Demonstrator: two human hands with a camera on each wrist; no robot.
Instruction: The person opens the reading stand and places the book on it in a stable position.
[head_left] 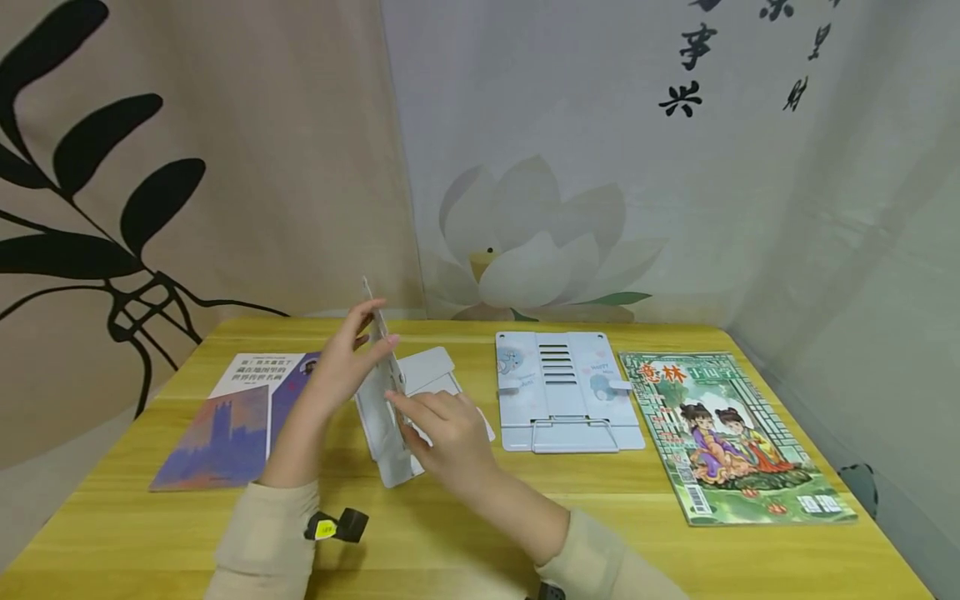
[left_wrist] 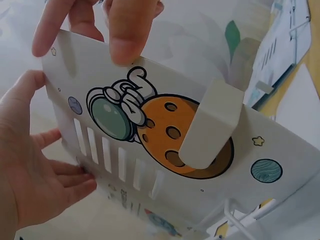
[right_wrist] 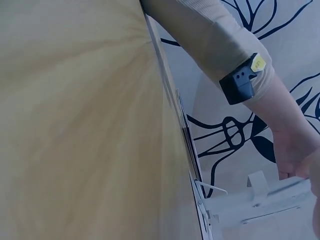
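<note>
A white book stand [head_left: 390,446] is held up on edge, seen nearly edge-on in the head view. Its panel [left_wrist: 115,65] carries a printed astronaut, an orange planet, a row of slots and a white page clip [left_wrist: 212,127]. My left hand [head_left: 337,367] grips the upper part, thumb on one side and fingers on the other. Lower down, my right hand [head_left: 450,425] pinches the edge, its thumb [left_wrist: 127,40] over the printed face. A white flat piece [head_left: 431,367] lies just behind; I cannot tell whether it is joined to the stand.
Right of centre lies a second, pale blue-white book stand [head_left: 517,417] with slots, clips and a wire support. A green illustrated magazine [head_left: 750,442] is at the right, a purple and white book [head_left: 225,425] at the left. Curtains hang behind the wooden table [head_left: 600,492].
</note>
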